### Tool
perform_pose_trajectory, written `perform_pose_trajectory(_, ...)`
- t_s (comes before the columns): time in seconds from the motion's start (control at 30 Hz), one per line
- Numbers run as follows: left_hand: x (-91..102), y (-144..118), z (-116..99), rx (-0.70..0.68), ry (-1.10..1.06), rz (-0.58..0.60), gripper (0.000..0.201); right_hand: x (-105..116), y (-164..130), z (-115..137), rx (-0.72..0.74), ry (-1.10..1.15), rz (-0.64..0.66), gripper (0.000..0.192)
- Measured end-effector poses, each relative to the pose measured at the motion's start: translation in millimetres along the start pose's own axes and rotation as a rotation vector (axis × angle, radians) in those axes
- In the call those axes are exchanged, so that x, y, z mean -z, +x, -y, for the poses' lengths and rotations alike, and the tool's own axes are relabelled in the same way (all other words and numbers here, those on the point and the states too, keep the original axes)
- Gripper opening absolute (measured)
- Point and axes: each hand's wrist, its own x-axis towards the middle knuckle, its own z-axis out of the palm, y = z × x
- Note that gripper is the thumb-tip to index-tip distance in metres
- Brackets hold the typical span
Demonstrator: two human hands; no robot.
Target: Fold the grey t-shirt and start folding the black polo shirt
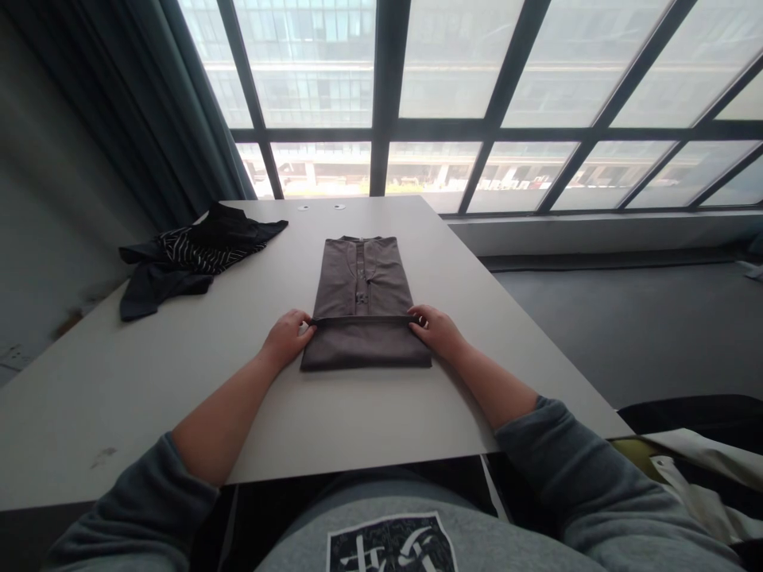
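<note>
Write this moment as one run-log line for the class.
left hand: grips folded edge of brown shirt | right hand: grips same edge | shirt: flat on white table | dark clothes pile: far left, apart

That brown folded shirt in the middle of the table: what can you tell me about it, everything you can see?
The brown folded shirt is soft, plain knit-looking fabric, folded into a long narrow rectangle lying flat on the white table. A buttoned placket runs down its centre from the far neckline. Its near end is turned back over itself, forming a thick edge across the width. The left hand grips that edge at one end and the right hand at the other. Nothing else touches it.
</note>
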Motion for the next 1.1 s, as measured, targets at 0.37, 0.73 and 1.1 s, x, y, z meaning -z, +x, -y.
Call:
perform_pose_trajectory(0.37, 2.1, 19, -1, 0.106, -0.107, -0.055, 0.027, 6, 18, 1, -0.013, 0.201, -0.099, 0.029)
perform_pose_trajectory(0.73, -8.1, 34, 6, 0.097, 0.005, -0.040, 0.030, -3, 33, -10, -0.003, -0.043, 0.011, 0.024)
perform_pose_trajectory(1.1, -13.6, -6, -102, -0.308, 0.104, 0.171, 0.053, -8, 0, 78, 0.163, -0.247, -0.046, 0.043)
